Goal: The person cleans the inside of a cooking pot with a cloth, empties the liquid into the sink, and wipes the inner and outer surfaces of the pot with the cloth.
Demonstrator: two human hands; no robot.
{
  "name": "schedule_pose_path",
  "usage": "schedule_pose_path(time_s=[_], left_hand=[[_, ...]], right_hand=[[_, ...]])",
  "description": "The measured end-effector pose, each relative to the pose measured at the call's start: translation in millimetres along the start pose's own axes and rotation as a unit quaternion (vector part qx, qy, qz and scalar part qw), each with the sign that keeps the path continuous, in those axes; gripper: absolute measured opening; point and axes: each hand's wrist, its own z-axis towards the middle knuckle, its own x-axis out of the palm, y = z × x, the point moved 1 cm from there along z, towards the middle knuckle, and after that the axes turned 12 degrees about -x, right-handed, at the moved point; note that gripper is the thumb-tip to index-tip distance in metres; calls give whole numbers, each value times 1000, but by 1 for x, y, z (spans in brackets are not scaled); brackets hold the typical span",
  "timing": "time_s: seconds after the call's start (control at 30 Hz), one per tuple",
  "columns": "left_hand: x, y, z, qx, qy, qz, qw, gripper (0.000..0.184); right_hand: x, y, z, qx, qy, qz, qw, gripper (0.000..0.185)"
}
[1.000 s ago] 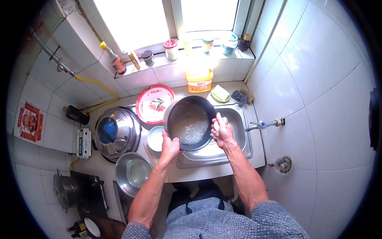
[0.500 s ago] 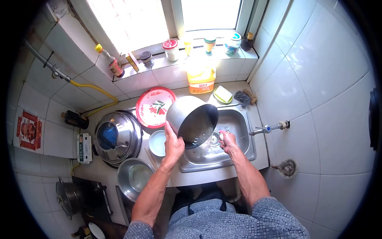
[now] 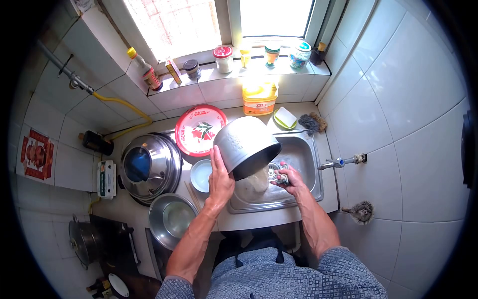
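A grey metal pot [image 3: 245, 141] is tipped over the left side of the steel sink [image 3: 304, 192], its mouth facing down and to the right. Cloudy water [image 3: 257, 181] streams from it into the basin. My left hand [image 3: 220, 182] grips the pot at its left side, thumb and fingers against the wall. Low in the sink, beside the drain [image 3: 272, 171], my right hand [image 3: 293, 180] is closed around a small greyish wad, partly hidden by the fingers. A white bowl [image 3: 200, 175] stands left of my left hand, near a pair of chopsticks [image 3: 192, 193].
A red-rimmed floral basin [image 3: 184, 130], a large lidded steel pot [image 3: 158, 172] and a steel bowl [image 3: 158, 230] stand on the left. Behind the sink are an orange tub [image 3: 259, 105], a soap dish [image 3: 285, 118] and scrubbers [image 3: 309, 122]. A tap [image 3: 341, 162] juts from the right wall.
The pot has tipped further, its mouth turning downward, and water now pours from it. My right hand has shifted slightly right relative to the pot, showing more of the wad.
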Motion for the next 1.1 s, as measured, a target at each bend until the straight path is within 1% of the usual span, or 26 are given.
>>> schedule_pose_path(time_s=[0.03,0.1,0.13,0.17,0.23,0.27,0.3,0.33,0.4,0.43,0.5,0.53,0.6,0.63,0.67,0.7,1.1], left_hand=[[-2,-1,0,-1,-1,0,1000,89],[-6,-5,-2,16,3,-2,1000,89],[-8,-6,-3,16,3,-2,1000,89],[-10,-8,-4,24,3,-1,1000,89],[-13,-11,-6,31,3,0,1000,89],[-13,-13,-7,40,-4,-7,999,87],[-15,-15,-9,50,-11,-13,999,85],[-17,-18,-9,50,-12,-13,999,85],[-22,-25,-11,84,-38,-10,996,82],[-26,-28,-12,84,-40,-9,996,82],[-35,-36,-12,124,-63,1,990,81],[-39,-41,-13,122,-70,4,990,81],[-46,-51,-15,152,-73,-30,985,83],[-49,-53,-16,150,-80,-28,985,83],[-51,-55,-17,159,-74,-34,984,85],[-52,-58,-19,168,-67,-41,983,86],[-64,-68,-33,178,-89,-51,979,78]], right_hand=[[-2,-3,3,1,1,0,1000,60],[-4,-6,6,-25,17,1,1000,47],[-5,-6,6,-25,2,-7,1000,42],[-6,-5,6,-25,2,-7,1000,42],[-11,-4,9,-43,19,-47,998,39],[-11,-6,12,-45,-12,-70,996,31],[-7,-4,6,-44,-11,-70,997,31],[-2,2,1,-53,-18,-107,993,25],[9,6,-5,-66,-47,-174,981,10],[12,8,-8,-67,-45,-174,981,10],[19,12,-12,-77,-69,-169,980,15],[25,12,-12,-86,-100,-173,976,14],[30,15,-14,-103,-76,-176,976,13],[27,17,-15,-119,-61,-176,975,12],[24,19,-16,-133,-18,-158,978,12],[21,20,-16,-138,-11,-151,979,12],[27,21,-14,-112,-36,-146,982,14]])
